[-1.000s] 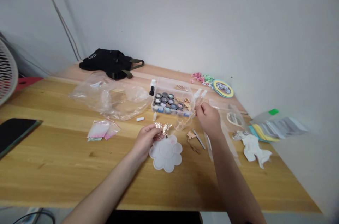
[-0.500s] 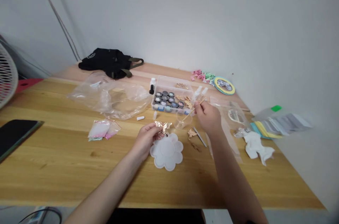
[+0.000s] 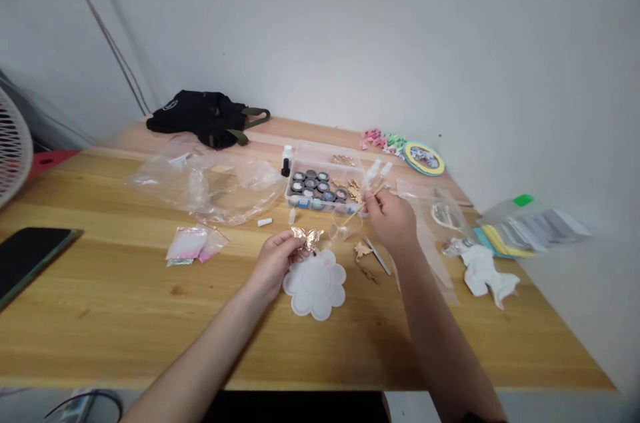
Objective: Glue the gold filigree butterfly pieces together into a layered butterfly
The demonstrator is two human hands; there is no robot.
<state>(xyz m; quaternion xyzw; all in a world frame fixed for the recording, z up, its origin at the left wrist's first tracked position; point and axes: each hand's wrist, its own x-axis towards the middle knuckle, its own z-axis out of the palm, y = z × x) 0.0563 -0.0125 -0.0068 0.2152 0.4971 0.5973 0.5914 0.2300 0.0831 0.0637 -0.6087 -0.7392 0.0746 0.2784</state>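
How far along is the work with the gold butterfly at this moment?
Done: the box of jars stands open. In hand: the left hand holds the gold butterfly at the edge of the white flower palette; the right hand holds a thin stick, tip at the small clear cup. Left: the palette looks unused, and another butterfly piece lies untouched.

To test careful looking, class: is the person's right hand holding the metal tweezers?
No, the right hand holds a thin wooden stick, while the tweezers lie on the table.
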